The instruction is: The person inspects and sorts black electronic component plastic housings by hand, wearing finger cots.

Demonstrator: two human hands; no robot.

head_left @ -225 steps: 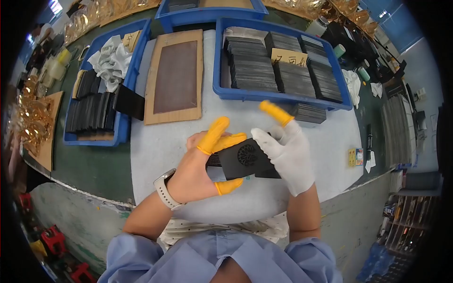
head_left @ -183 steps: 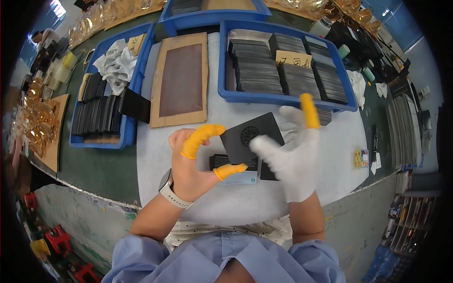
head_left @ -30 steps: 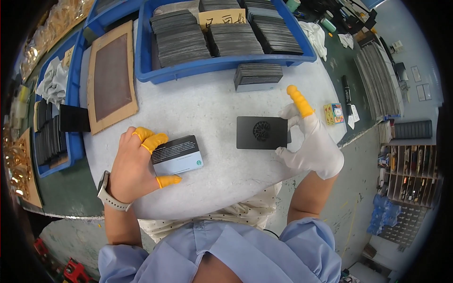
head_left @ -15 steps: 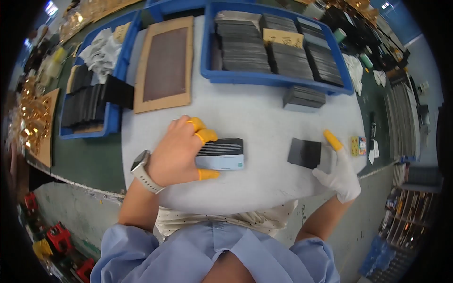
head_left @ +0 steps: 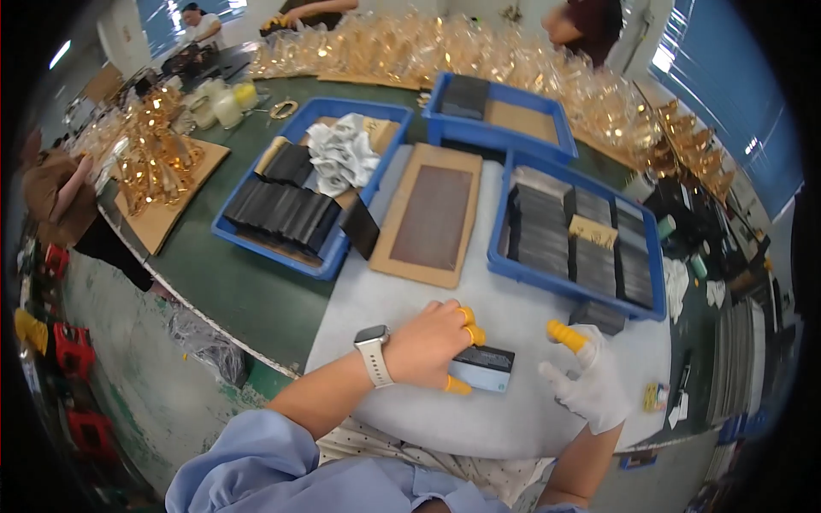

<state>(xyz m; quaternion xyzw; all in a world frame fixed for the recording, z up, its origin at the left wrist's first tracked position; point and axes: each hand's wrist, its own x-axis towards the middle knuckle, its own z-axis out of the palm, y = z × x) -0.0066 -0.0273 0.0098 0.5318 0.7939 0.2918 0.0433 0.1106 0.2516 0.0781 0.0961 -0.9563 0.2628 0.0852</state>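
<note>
My bare left hand (head_left: 432,349), with yellow finger cots on several fingers and a watch at the wrist, grips the left end of a small flat box (head_left: 486,379). The box is black on top and pale blue along its near side, and it lies on the grey-white cloth (head_left: 547,423). Thumb in front and fingers behind straddle it. To the right of the box is my right hand (head_left: 590,380), in a white glove with a yellow cot on the index finger. Its thumb and index finger are spread, with nothing seen between them.
A blue tray (head_left: 575,286) of dark plates stands behind my right hand, with a small dark stack (head_left: 599,317) before it. Further left are a framed brown panel (head_left: 469,224) and another blue tray (head_left: 224,224). Gold wrapped pieces (head_left: 385,47) line the back; people stand beyond.
The view has swung up and left, showing more of the room. My right hand is nearer the box, and the dark square plate beside it is no longer visible. The left hand stays at the box.
</note>
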